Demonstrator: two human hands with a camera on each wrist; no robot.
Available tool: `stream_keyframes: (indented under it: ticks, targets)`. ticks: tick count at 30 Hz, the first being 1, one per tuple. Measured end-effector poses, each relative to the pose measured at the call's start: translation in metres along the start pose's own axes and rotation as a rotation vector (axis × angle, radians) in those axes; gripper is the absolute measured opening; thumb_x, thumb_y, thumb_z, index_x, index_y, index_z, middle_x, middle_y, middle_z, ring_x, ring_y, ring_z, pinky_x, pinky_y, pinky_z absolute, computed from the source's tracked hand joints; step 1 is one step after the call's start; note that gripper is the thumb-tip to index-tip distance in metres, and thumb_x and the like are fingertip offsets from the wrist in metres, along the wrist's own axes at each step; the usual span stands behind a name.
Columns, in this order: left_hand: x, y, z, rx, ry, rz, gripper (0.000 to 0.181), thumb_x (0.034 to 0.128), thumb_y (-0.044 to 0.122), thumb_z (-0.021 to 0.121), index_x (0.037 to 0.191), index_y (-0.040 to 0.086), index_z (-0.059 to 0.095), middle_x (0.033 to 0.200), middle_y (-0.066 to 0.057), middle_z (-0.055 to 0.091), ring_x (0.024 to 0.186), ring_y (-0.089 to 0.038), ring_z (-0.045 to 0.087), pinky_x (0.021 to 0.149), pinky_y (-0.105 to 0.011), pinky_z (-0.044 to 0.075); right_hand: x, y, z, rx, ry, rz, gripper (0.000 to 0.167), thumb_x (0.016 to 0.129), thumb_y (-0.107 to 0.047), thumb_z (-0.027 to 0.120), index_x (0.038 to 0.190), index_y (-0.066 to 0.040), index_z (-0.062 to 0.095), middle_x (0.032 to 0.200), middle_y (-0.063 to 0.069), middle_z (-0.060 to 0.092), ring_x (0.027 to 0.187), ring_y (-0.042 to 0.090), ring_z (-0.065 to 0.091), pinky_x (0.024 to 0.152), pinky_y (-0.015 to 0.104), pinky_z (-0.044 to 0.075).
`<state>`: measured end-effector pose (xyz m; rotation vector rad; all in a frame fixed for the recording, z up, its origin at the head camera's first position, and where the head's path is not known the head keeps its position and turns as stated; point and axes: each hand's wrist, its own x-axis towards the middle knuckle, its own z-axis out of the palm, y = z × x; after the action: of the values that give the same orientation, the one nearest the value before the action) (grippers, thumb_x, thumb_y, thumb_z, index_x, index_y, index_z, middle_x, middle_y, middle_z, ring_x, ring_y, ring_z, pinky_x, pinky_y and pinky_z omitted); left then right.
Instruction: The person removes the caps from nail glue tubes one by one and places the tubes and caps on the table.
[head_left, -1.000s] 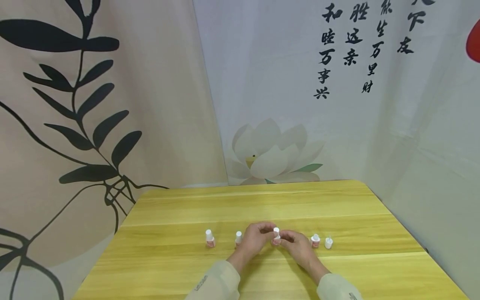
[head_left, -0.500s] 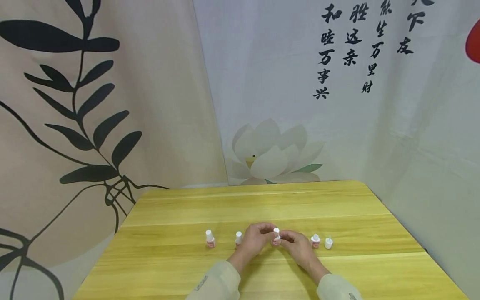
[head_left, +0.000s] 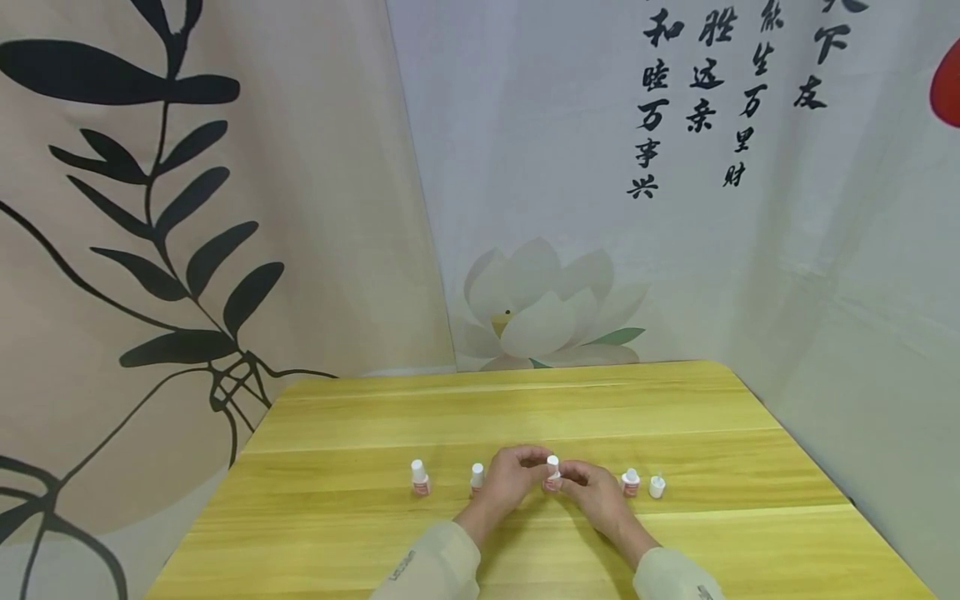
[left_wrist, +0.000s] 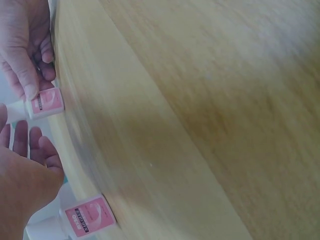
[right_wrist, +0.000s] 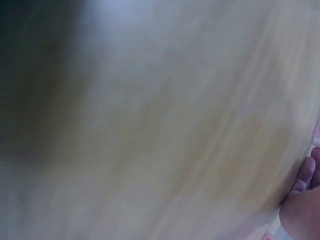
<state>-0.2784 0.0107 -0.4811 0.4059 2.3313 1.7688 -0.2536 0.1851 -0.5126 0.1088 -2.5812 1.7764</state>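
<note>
Between my two hands stands a small white nail glue bottle with a pink label and a white cap, held upright at the table. My left hand has its thumb and a finger at the cap. From the other side my right hand pinches the lower body, its thumb on the pink label in the left wrist view. Just left of my left hand is a second capped bottle, partly covered by that hand. The right wrist view catches only part of my right hand at its edge.
Another capped bottle stands farther left. Right of my right hand is a shorter-looking bottle without the tall cap. Beside it a loose white cap has a thin tip pointing up. All are on a wooden table before cloth-covered walls.
</note>
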Motion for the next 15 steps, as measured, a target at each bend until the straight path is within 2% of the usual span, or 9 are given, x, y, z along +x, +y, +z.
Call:
stream_keyframes:
  ticks: [5,15]
  targets:
    - [0.0008,-0.0001,0.0004,-0.002,-0.003,0.004,0.017,0.0921,0.022,0.072,0.108,0.014,0.073,0.103,0.005,0.07,0.1,-0.015,0.062,0.091,-0.042,0.051,-0.0003,0.0004,-0.0005,0.0,-0.011,-0.001,0.024,0.093,-0.027,0.07,0.111,-0.01,0.071,0.106,0.001,0.071,0.103,0.021,0.063,0.09,0.043,0.052]
    - [0.0039,0.0,0.0022,0.027,0.018,0.005,0.013,0.0904,0.021,0.074,0.101,0.014,0.073,0.098,0.006,0.07,0.095,-0.013,0.062,0.087,-0.038,0.052,0.001,0.0005,0.0003,-0.015,0.017,-0.018,0.02,0.092,-0.024,0.071,0.107,-0.011,0.073,0.102,0.0,0.072,0.099,0.018,0.064,0.087,0.037,0.051]
